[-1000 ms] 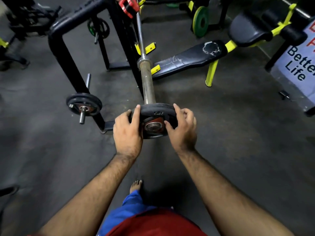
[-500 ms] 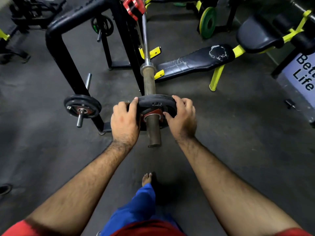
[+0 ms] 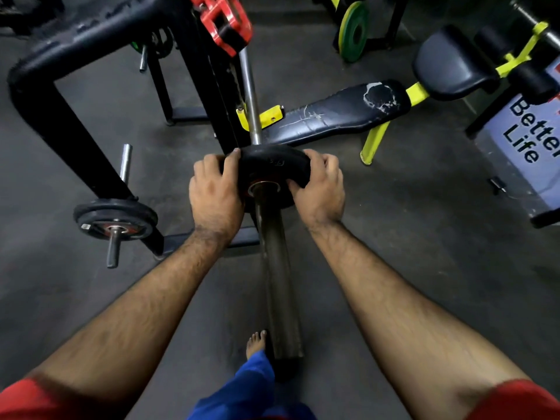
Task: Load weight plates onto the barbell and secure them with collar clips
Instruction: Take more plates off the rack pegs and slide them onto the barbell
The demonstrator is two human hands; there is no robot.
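Small black round rubber weight plate (image 3: 274, 169) sits on the steel barbell sleeve (image 3: 280, 283), far up from its free end. Left hand (image 3: 215, 195) and right hand (image 3: 318, 189) both grip the plate's rim, fingers curled. Red collar clip (image 3: 225, 21) beyond plate.

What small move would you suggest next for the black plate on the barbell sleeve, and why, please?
Probably let go and fetch a collar clip: both the left hand and right hand grip the black plate, which looks seated at the sleeve's inner end, and no clip secures it.
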